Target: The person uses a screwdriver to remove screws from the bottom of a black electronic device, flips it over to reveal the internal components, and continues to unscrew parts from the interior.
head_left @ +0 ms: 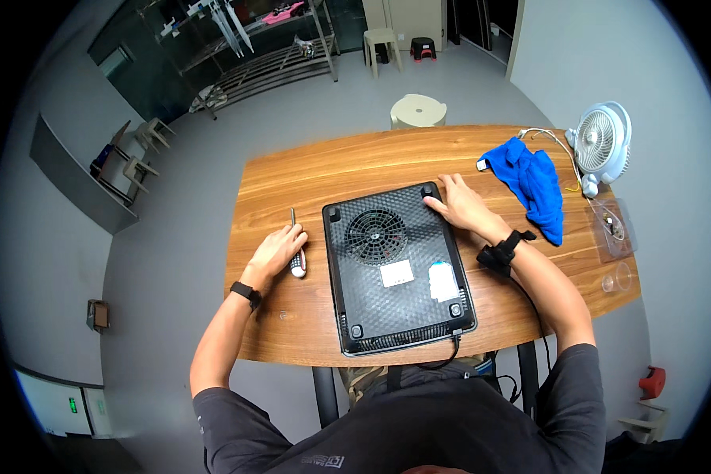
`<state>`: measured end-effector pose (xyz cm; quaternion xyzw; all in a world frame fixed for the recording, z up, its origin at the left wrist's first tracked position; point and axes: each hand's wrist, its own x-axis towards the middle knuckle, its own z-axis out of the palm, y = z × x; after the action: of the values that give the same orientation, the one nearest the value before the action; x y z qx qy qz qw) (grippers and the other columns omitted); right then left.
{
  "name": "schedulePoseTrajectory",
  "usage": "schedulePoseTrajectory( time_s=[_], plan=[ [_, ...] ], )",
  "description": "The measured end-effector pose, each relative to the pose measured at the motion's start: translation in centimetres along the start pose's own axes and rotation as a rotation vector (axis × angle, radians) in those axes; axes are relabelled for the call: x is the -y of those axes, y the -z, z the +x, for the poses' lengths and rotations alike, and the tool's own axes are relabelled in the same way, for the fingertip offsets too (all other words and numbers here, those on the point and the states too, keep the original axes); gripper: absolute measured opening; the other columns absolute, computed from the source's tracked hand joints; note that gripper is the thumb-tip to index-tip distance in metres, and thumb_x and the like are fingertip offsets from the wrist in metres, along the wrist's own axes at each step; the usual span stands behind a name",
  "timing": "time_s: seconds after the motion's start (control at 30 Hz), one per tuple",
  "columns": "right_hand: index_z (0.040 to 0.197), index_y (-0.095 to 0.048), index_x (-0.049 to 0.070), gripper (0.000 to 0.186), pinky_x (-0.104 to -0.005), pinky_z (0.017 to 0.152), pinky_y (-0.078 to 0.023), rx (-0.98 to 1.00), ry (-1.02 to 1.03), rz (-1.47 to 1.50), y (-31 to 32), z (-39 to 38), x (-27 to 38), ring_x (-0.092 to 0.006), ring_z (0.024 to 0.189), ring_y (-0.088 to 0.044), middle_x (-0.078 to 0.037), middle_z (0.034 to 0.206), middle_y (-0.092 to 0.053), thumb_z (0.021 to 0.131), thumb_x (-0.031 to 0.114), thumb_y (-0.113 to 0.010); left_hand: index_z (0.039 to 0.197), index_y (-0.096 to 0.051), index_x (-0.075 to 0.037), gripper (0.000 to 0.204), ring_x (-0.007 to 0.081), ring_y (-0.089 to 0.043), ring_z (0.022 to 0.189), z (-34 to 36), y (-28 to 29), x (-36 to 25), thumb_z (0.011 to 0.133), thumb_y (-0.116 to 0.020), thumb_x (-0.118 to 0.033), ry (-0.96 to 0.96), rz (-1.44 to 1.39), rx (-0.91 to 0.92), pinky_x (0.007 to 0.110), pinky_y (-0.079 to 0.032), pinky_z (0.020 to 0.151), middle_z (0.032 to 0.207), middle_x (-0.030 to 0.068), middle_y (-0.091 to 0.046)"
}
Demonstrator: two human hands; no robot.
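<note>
Dark short sleeves (573, 379) are showing at seven and four o'clock!
A charcoal shirt (442, 426) is filling six o'clock, carrying a pale print (324, 460); below the left hand (275, 249) a black band (246, 295) is circling the wrist at eight; below the right hand (468, 208) a chunky black strap (498, 254) is sitting at three, a thin black cable (540, 320) trailing toward four.

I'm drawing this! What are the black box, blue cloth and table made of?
Black box: probably hard plastic, textured, from its moulded pattern and vent. Blue cloth: soft, dull fabric; it crumples in folds. Table: smooth wood or wood-look laminate; grain shows.
</note>
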<state>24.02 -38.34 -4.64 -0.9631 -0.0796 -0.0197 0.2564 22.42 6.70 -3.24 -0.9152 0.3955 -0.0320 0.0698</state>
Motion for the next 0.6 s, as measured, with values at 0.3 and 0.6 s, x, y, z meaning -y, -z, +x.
schedulePoseTrajectory(
  time_s=[0.3, 0.6],
  plan=[
    [0.129, -0.057, -0.006, 0.074, -0.0541, 0.096, -0.053, 0.048, -0.001, -0.042, -1.9, 2.5, -0.2, -0.0476, 0.116, -0.063, -0.032, 0.125, -0.061, 0.097, 0.061, -0.06, 0.105, -0.053, -0.005, 0.012, 0.0321, -0.06, 0.107, 0.0, 0.5, -0.8, 0.093, -0.056, -0.007, 0.058, -0.052, 0.028, 0.044, -0.055, 0.088, 0.112, 0.0125, -0.055],
    [0.12, -0.058, -0.007, 0.062, -0.0545, 0.092, -0.054, 0.108, -0.015, -0.118, -1.7, 3.6, 1.6, -0.0506, 0.1, -0.068, -0.033, 0.098, -0.07, 0.103, 0.053, -0.052, 0.117, -0.055, -0.004, 0.024, 0.0343, -0.064, 0.106, -0.1, 3.5, -1.1, 0.093, -0.058, -0.003, 0.198, -0.218, -0.032, 0.046, -0.056, 0.089, 0.118, 0.0148, -0.056]
  ],
)
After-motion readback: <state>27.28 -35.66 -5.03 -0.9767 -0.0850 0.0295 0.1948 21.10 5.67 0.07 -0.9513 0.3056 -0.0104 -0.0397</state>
